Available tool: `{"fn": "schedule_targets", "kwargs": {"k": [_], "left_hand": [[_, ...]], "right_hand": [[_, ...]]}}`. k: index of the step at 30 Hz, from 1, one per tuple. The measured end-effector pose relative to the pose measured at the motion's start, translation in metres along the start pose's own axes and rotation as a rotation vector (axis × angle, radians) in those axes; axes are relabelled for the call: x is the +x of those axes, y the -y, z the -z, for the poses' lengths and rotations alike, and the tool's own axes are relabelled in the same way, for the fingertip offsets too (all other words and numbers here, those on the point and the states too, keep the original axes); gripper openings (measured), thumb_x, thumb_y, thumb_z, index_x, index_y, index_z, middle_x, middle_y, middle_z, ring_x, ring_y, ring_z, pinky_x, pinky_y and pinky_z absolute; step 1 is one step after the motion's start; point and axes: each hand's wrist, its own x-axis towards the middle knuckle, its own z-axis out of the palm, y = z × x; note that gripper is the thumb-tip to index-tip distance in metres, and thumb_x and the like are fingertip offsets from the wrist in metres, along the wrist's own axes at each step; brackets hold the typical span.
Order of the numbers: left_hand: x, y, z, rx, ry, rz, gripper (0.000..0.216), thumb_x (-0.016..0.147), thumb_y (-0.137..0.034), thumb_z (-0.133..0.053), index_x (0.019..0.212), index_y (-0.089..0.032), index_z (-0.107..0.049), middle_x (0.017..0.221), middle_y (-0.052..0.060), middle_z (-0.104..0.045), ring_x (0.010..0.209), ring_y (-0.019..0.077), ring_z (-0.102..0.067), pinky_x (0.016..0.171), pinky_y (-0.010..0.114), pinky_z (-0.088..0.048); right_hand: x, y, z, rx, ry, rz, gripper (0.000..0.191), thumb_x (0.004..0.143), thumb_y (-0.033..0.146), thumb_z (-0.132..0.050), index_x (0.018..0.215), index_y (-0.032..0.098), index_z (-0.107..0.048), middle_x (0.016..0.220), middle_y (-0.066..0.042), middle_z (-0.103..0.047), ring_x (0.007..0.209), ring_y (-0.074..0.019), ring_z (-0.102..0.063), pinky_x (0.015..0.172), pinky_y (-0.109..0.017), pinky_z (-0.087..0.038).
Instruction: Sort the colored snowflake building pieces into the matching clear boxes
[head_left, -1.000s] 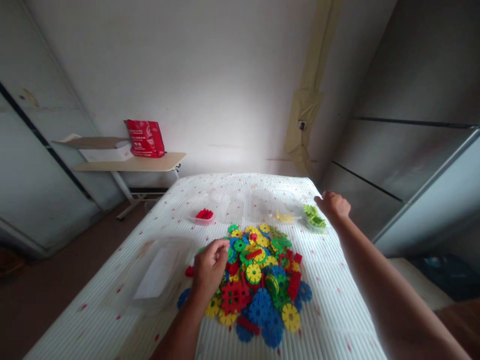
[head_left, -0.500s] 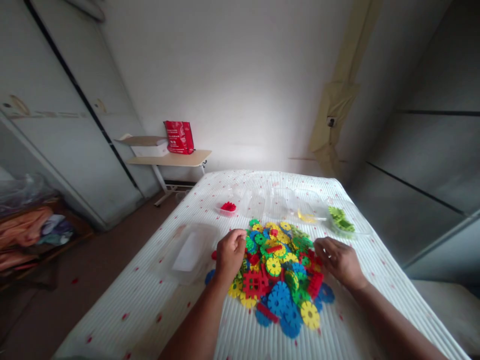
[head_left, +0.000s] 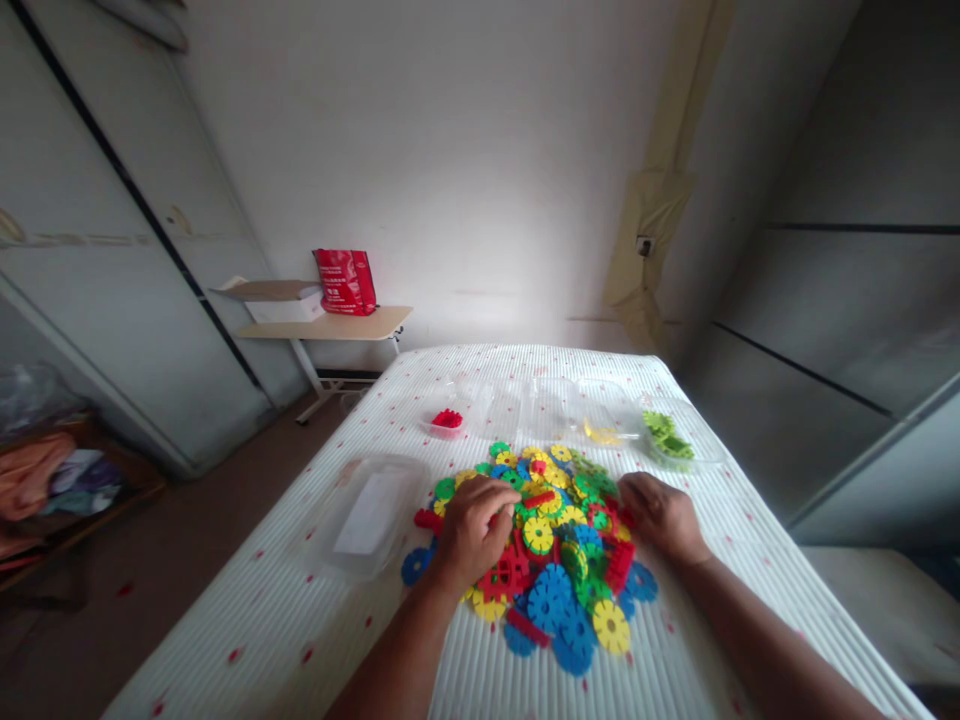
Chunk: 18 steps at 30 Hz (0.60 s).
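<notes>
A heap of flat plastic building pieces spreads over the bed-like surface in front of me: notched yellow discs, blue discs, green ones and red square lattice pieces. My left hand is over the left part of the heap, its fingers closed and pointing at a red bar piece. At the heap's right edge, my right hand is curled beside red pieces, fingertips partly hidden. Whatever either hand may pinch is not visible.
Behind the heap stand clear containers: one with red pieces, one with yellow pieces, one with light green pieces. A translucent lid lies to the left. A red bag stands on a side table.
My left hand has moved from the heap's left edge inward and nearer to me, uncovering green and yellow discs. My right hand stays by the right edge. The view has shifted slightly.
</notes>
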Motion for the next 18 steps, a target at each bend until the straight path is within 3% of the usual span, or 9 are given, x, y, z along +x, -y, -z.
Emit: {"fn": "schedule_targets", "kwargs": {"k": [3, 7, 18], "left_hand": [[0.002, -0.015, 0.001, -0.006, 0.212, -0.114, 0.028, 0.085, -0.025, -0.05, 0.108, -0.023, -0.065, 0.112, 0.005, -0.067, 0.107, 0.0213, -0.056, 0.093, 0.039, -0.043], [0.001, -0.025, 0.0, 0.13, 0.4, -0.099, 0.035, 0.079, -0.039, -0.062, 0.113, -0.031, -0.064, 0.135, 0.003, -0.053, 0.124, 0.0275, -0.045, 0.101, 0.049, -0.035], [-0.003, -0.003, -0.002, 0.353, 0.312, 0.139, 0.028, 0.077, -0.04, -0.062, 0.099, -0.024, -0.07, 0.118, 0.009, -0.063, 0.108, 0.0291, -0.056, 0.094, 0.049, -0.042]], "right_hand": [[0.001, 0.003, 0.001, 0.005, 0.009, -0.023, 0.039, 0.09, 0.04, -0.037, 0.075, 0.019, -0.065, 0.064, -0.004, -0.064, 0.057, -0.0135, -0.058, 0.055, -0.023, -0.037], [0.001, 0.005, 0.001, 0.005, 0.025, -0.026, 0.04, 0.09, 0.041, -0.036, 0.075, 0.018, -0.065, 0.066, -0.005, -0.065, 0.058, -0.0138, -0.059, 0.055, -0.023, -0.037], [0.001, 0.005, 0.002, -0.002, 0.067, -0.063, 0.04, 0.091, 0.04, -0.034, 0.073, 0.018, -0.063, 0.066, -0.005, -0.064, 0.059, -0.0144, -0.058, 0.056, -0.023, -0.038]]}}
